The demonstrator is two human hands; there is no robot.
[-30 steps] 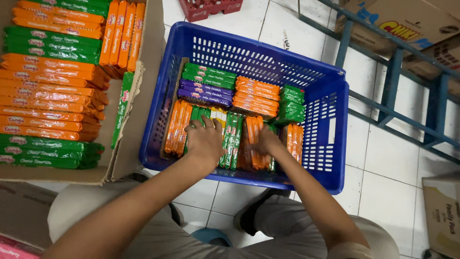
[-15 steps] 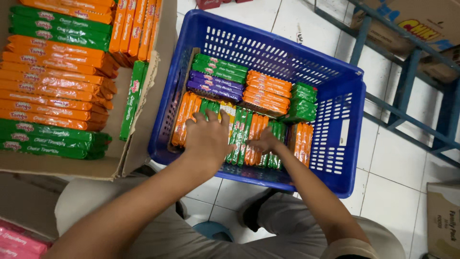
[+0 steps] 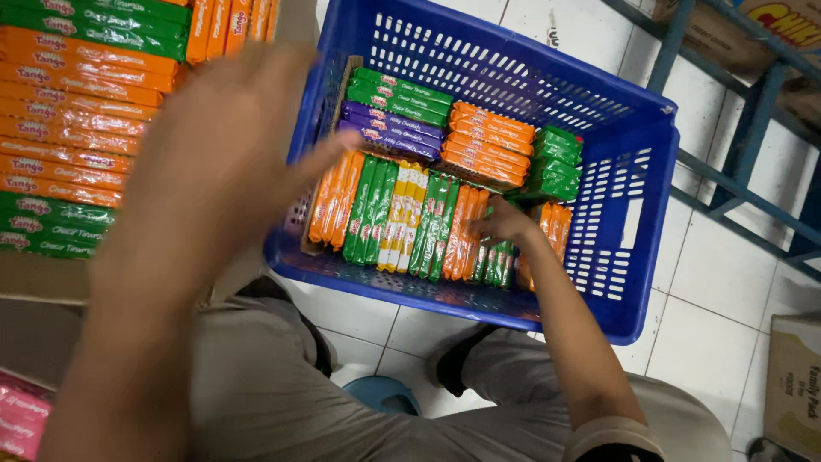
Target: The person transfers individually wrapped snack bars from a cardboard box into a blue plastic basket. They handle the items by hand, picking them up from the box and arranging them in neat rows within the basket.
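Nearest, the left hand (image 3: pixel 227 141) is raised and blurred, fingers loosely spread, holding nothing, above the gap between the cardboard box (image 3: pixel 51 282) of orange and green packets on the left and the blue crate (image 3: pixel 637 231). The right hand (image 3: pixel 505 224) rests inside the crate, fingers bent onto the upright row of packets (image 3: pixel 410 221), seemingly steadying them so they stand. Farther back lie flat stacks (image 3: pixel 483 150); white floor tiles (image 3: pixel 710 282) and blue shelf frame (image 3: pixel 753 111) beyond

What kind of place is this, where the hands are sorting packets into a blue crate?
Probably a shop stockroom or small warehouse. A cardboard carton is stacked with orange and green snack packets, a blue plastic crate on the tiled floor holds sorted rows, and a blue metal rack carries more cartons.
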